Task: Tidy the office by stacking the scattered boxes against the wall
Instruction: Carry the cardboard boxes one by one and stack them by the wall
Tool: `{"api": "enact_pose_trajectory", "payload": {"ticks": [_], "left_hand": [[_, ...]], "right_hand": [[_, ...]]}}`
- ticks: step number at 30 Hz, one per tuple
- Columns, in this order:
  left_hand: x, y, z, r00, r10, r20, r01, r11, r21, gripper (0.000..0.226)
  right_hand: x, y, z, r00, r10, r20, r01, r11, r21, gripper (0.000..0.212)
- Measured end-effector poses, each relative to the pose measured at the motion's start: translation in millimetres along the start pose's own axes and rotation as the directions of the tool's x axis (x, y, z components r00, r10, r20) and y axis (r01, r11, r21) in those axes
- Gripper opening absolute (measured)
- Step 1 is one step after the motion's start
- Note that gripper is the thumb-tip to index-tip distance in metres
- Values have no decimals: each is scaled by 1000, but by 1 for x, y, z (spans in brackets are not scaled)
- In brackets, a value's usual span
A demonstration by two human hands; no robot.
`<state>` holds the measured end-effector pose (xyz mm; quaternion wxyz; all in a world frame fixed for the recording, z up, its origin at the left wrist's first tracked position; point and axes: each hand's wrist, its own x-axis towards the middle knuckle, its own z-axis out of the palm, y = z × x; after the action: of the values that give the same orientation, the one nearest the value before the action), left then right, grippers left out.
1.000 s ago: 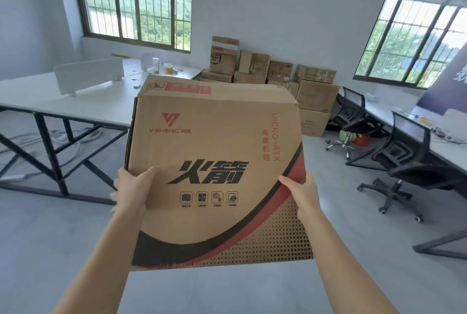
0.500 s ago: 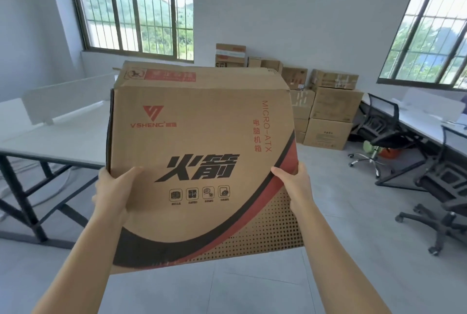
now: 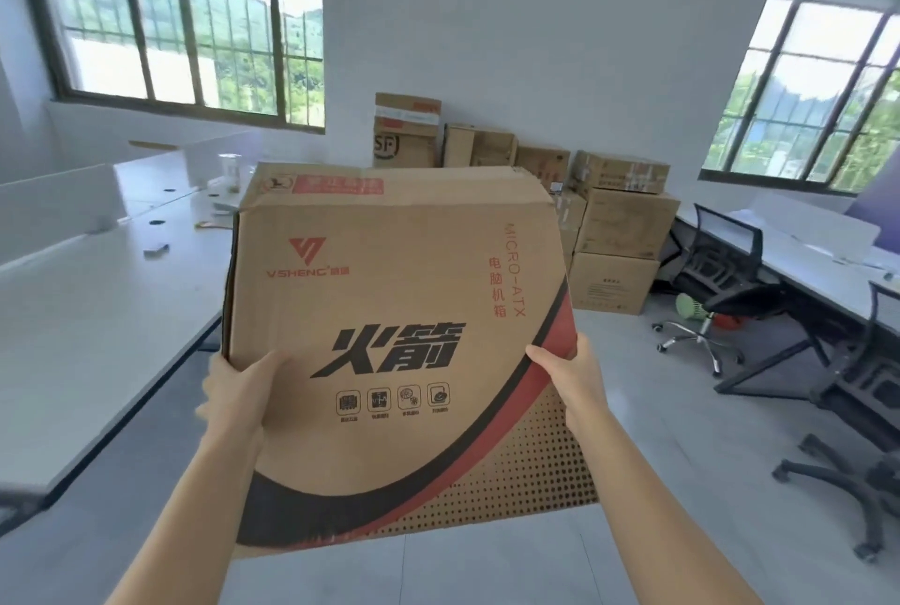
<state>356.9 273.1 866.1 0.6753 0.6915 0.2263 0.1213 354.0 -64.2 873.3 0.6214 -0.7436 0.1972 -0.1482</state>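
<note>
1. Two windows flank a white wall; stacked boxes stand against it on the grey floor.
2. Left hand and right hand each clamp their grip on a side edge of the printed box, held in the air.
3. Open floor runs between the desk and chairs.

The left hand and right hand grip the VSHENG cardboard box at its sides. Stacked cartons line the wall beyond.
</note>
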Motion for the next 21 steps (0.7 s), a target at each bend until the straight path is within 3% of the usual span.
{"api": "enact_pose_trajectory", "payload": {"ticks": [9,15,19,21], "left_hand": [[116,2,179,994,-47,97,19,961,275,70],[192,14,316,987,-48,150,-3,947,322,69],[241,36,395,986,-39,163,-16,946,324,71],[262,43,426,989,-32,147,-19,943,333,72]], "right_hand": [[152,44,-9,980,96,-172,-91,995,36,79],[294,60,-22,970,139,-199,-122,988,93,79],[389,52,-27,972,130,-194,-112,988,103,67],[431,47,-25,971,130,-199,-114,990,88,76]]}}
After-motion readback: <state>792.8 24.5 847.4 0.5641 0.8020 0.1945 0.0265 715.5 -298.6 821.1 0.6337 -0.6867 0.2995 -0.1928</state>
